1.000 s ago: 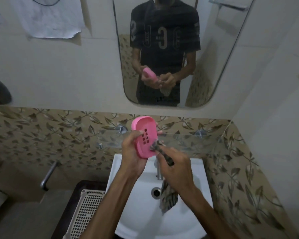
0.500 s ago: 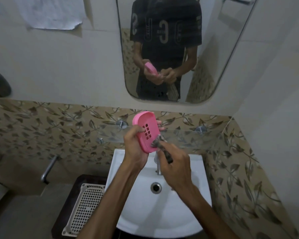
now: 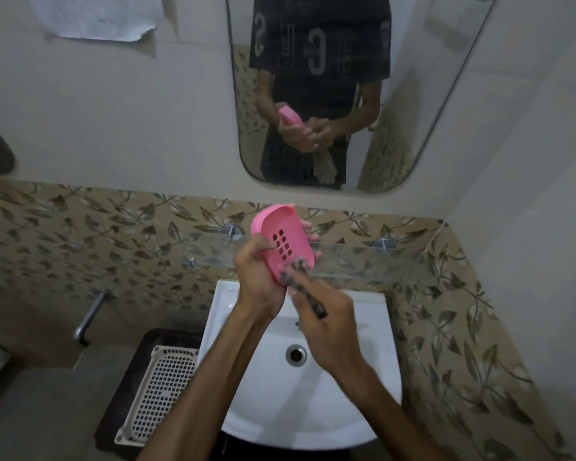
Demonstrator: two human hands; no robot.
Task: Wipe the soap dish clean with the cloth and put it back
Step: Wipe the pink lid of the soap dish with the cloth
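Note:
My left hand [image 3: 260,277] grips the pink soap dish [image 3: 281,237] by its edges and tilts it up over the sink, its drain holes facing me. My right hand [image 3: 330,327] holds a dark patterned cloth [image 3: 301,277] bunched in its fingers. The cloth's tip presses on the dish's lower end. Most of the cloth is hidden behind my right hand.
A glass shelf [image 3: 363,261] on metal pegs runs along the leaf-patterned tiles just behind the dish. Below is the white basin [image 3: 270,410] with its drain [image 3: 296,354]. A white perforated basket [image 3: 160,390] sits to the basin's left. A mirror [image 3: 346,94] hangs above.
The dish has been tilted a little more to the left, and the cloth has slid down to its lower end. The hanging part of the cloth has gone out of sight.

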